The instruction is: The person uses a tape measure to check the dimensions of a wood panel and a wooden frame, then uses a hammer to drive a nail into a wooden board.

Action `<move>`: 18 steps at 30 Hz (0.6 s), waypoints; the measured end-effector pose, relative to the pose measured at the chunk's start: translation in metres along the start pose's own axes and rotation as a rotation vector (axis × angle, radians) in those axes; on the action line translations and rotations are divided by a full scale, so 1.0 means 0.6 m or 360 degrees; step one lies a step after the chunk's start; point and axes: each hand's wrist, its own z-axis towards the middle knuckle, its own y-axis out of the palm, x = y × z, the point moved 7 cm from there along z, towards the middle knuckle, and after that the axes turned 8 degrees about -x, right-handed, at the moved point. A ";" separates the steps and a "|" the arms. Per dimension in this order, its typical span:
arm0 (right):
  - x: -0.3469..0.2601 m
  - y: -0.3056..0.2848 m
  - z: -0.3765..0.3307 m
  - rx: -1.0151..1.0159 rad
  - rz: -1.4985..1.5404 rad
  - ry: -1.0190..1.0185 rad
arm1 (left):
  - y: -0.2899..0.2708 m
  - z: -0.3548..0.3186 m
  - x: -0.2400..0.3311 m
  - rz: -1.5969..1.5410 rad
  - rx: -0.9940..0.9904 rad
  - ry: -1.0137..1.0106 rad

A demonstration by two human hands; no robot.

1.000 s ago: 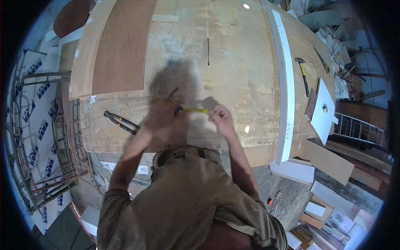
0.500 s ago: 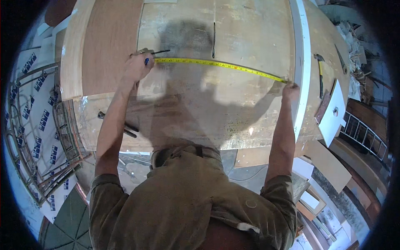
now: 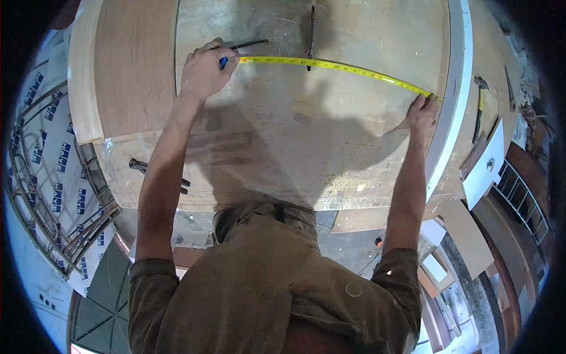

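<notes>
A yellow tape measure blade (image 3: 336,66) stretches across the wooden board (image 3: 265,106) between my hands. My left hand (image 3: 203,74) is closed round the tape measure's case, mostly hidden in the palm with only a blue bit showing. From the same fingers a thin dark stick (image 3: 250,44), perhaps a pencil, points to the right. My right hand (image 3: 423,112) pinches the blade's other end, close beside a long white strip (image 3: 457,88). Toward its left part, the blade crosses the lower end of a narrow dark object or slit (image 3: 311,35).
A reddish-brown panel (image 3: 135,65) lies on the left. Dark-handled pliers or similar (image 3: 138,165) sit partly under my left forearm. A hammer (image 3: 479,112) and a white plate (image 3: 483,165) lie right of the strip. Metal frames (image 3: 41,189) stand at the left; a ladder (image 3: 522,197) at the right.
The view has shifted. Both hands and the tape have moved a little farther up the board, so the blade now reaches the dark line's lower end. My left hand sits farther right of the brown panel.
</notes>
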 end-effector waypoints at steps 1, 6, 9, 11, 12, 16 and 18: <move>0.011 -0.002 0.018 -0.0065 0.0007 -0.0080 | 0.008 0.008 0.003 -0.0072 -0.0006 0.0009; 0.016 0.002 0.054 -0.0332 -0.0005 0.0008 | 0.010 0.007 -0.011 -0.0018 -0.0001 -0.0082; 0.041 -0.007 0.062 -0.0207 -0.0039 -0.0092 | 0.010 0.019 0.016 0.0046 -0.0041 -0.0127; 0.042 -0.004 0.062 -0.0225 -0.0005 -0.0062 | 0.009 0.020 0.024 0.0150 -0.0049 -0.0142; 0.046 -0.008 0.061 -0.0228 0.0106 -0.0060 | 0.011 0.021 0.027 0.0161 -0.0044 -0.0138; 0.062 -0.041 0.035 -0.0119 0.0496 -0.0213 | 0.018 0.028 0.026 0.0176 0.0008 -0.0128; 0.039 -0.079 0.007 0.0044 0.0372 -0.0241 | 0.017 0.017 0.010 0.0212 -0.0028 -0.0185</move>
